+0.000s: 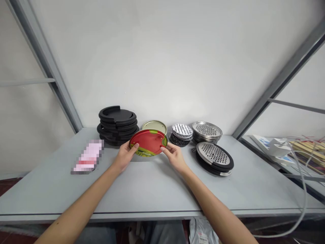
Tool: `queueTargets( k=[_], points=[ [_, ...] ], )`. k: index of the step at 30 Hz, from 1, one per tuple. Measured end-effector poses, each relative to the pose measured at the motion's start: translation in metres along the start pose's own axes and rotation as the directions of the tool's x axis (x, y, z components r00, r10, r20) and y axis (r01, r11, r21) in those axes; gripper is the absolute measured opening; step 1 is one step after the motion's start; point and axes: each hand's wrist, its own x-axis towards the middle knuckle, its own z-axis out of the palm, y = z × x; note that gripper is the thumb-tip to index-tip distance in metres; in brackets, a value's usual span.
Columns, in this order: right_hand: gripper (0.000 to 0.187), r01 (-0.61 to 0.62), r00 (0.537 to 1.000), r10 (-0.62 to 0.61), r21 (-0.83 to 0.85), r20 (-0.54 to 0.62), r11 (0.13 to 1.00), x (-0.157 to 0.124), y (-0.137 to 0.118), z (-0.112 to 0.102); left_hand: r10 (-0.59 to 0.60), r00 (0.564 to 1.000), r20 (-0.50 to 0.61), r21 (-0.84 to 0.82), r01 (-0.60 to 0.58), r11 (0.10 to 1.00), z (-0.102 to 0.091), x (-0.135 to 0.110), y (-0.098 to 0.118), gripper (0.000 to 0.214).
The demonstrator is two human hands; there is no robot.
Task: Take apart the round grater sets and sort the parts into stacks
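A round red disc with green and yellow print (148, 140) is held tilted up above the table. My left hand (125, 155) grips its left edge, thumb on the printed face. On the opposite edge my right hand (175, 156) pinches it the same way. Behind it a pale gold round disc (156, 125) shows in part; its lower side is hidden. To the right sit a stack of small round metal graters (182, 130) and a stack of larger silver perforated discs (207, 130). Nearer, a perforated metal disc in a black rim (215, 156) lies on similar pieces.
Black ring-shaped holders (118, 123) are stacked at the back left of the grey table (142, 189). A blurred-out pink object (87, 157) lies in front of them. At right, a white cable (304, 189) hangs by a shelf with a white box (279, 148).
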Motion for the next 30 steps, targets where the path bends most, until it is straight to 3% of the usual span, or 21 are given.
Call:
queueTargets(
  k=[6, 16, 22, 24, 26, 30],
  points=[
    [0.031, 0.053, 0.997, -0.064, -0.189, -0.049, 0.981, -0.001, 0.0, -0.007, 0.028, 0.999, 0.019, 0.113, -0.029, 0.993, -0.006, 0.002, 0.002, 0.045],
    [0.042, 0.019, 0.998, -0.011, -0.123, 0.066, 0.992, 0.0, -0.001, -0.001, -0.027, 0.998, 0.053, 0.097, 0.022, 0.995, -0.002, -0.001, -0.002, 0.05],
    [0.032, 0.127, 0.992, -0.13, -0.217, 0.004, 0.968, -0.002, -0.01, -0.01, 0.037, 0.998, 0.06, 0.222, -0.049, 0.974, -0.005, 0.002, -0.001, 0.047],
    [0.029, 0.192, 0.978, -0.207, -0.357, -0.003, 0.914, -0.006, -0.014, -0.018, 0.06, 0.997, 0.055, 0.303, -0.074, 0.95, -0.007, 0.001, -0.001, 0.05],
    [0.026, 0.276, 0.957, -0.285, -0.508, 0.063, 0.816, -0.011, -0.016, -0.026, 0.108, 0.99, 0.088, 0.415, -0.135, 0.9, -0.009, -0.001, -0.001, 0.05],
    [0.029, 0.509, 0.858, -0.384, -0.672, 0.342, 0.538, -0.022, -0.014, -0.039, 0.186, 0.925, 0.331, 0.67, -0.37, 0.643, -0.008, -0.011, 0.0, 0.054]
  ],
)
